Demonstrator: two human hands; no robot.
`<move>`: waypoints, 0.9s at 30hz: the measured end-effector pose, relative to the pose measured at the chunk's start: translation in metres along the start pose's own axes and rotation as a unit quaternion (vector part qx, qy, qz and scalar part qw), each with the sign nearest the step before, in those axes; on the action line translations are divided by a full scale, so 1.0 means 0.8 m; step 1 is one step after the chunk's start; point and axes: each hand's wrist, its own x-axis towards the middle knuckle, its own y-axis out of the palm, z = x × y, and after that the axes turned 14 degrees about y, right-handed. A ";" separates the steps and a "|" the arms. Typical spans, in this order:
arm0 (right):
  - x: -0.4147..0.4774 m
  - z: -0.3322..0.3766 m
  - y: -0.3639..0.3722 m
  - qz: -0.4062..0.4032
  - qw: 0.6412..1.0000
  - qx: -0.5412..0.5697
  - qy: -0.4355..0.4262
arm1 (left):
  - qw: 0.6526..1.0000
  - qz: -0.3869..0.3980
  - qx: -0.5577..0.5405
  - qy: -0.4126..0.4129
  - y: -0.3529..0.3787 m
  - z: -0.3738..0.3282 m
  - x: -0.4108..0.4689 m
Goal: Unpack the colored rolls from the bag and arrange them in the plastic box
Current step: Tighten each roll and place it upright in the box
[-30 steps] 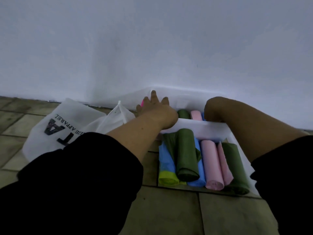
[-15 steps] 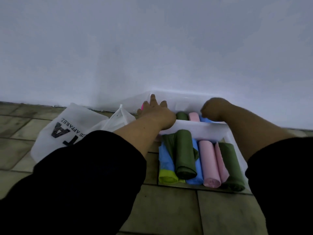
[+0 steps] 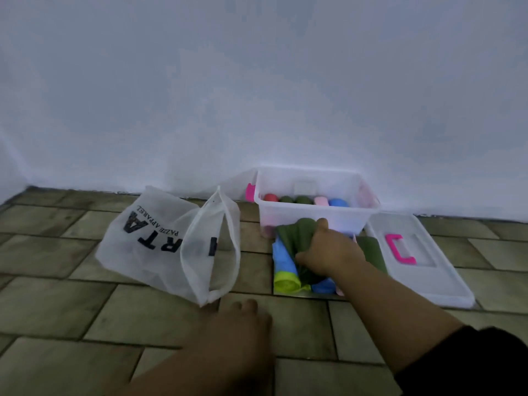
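From the head camera, looking down at a brown tiled floor (image 3: 85, 310) by a white wall. You are partway through the unpacking, at the step of picking a roll up to load it.

Your right hand (image 3: 328, 250) is wrapped around a dark green soft roll (image 3: 295, 238), thumb on top and fingers curled beneath. The roll lies on a heap of blue, yellow-green and pink rolls (image 3: 283, 270) on the floor, just in front of the clear plastic box (image 3: 314, 217).

The box stands against the wall and already holds a row of red, green, pink and blue rolls (image 3: 304, 200). The next move likely calls for lifting the green roll over the near wall and setting it beside that row.

Your left hand (image 3: 243, 324) is low over the floor and blurred. I cannot tell how its fingers lie.

A white translucent bag with black lettering (image 3: 160, 238) slumps to the left. A clear lid with a pink handle (image 3: 428, 281) lies to the right.
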 end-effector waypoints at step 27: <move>-0.194 -0.125 0.111 -0.135 0.964 0.125 -0.194 | 0.949 -0.163 -0.258 0.084 -0.011 -0.038 -0.002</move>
